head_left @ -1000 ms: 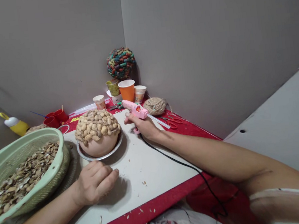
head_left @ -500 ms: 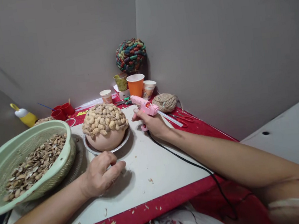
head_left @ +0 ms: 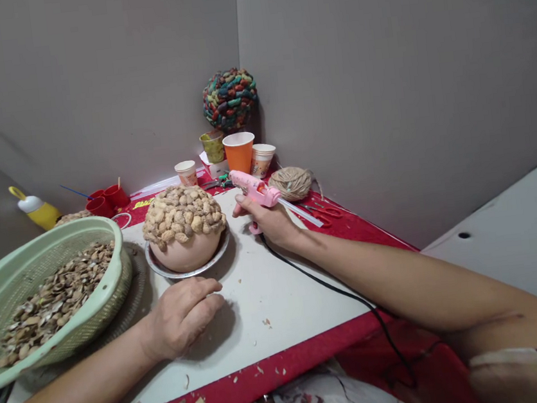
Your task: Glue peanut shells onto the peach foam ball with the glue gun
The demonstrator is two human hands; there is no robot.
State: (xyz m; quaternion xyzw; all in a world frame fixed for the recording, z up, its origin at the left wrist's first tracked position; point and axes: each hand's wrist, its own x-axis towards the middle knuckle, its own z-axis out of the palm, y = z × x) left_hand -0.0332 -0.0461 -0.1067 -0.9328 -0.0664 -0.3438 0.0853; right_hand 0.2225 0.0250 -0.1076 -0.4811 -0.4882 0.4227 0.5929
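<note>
My right hand is wrapped round the handle of a pink glue gun, a clear glue stick jutting from its rear. A round form sits in a shallow metal dish; peanut shells cover its upper part, while its lower part is bare and smooth. Just in front of the dish is my left hand, low over the white board. Its thumb and fingers are closed together, and whatever may be between them is hidden.
At left stands a green colander of peanut shells. Paper cups, a multicoloured ball, twine and red-handled scissors lie toward the back. The glue gun's black cord crosses the white board; red cups stand back left.
My left hand's index finger has straightened somewhat and come nearer the thumb. My right hand keeps its hold on the glue gun. The whole view has shifted slightly.
</note>
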